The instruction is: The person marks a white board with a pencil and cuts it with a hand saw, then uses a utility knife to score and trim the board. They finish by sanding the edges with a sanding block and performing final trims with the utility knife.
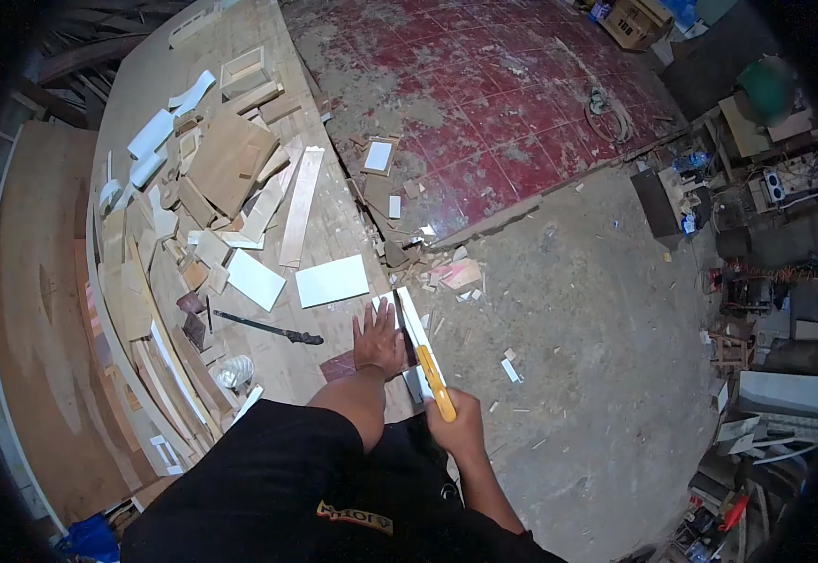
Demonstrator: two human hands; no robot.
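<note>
My left hand (378,342) lies flat with its fingers spread over narrow white-faced pieces at the table's right edge. Close beside its fingers runs a long white strip (417,324), with a dark strip or gap along its left side. My right hand (458,427) is closed around the lower end of a long yellow hand tool (433,377). The tool points away from me and lies against the strip; I cannot make out its working end. Just left of my left hand are a white panel (333,281) and a dark reddish piece (338,367).
Wood offcuts and a square board (231,164) crowd the left of the table (325,225). A thin black tool (268,327) and a clear wrapped roll or jar (235,372) lie nearer. Scraps litter the concrete floor (578,375); red tiles (484,122) lie beyond.
</note>
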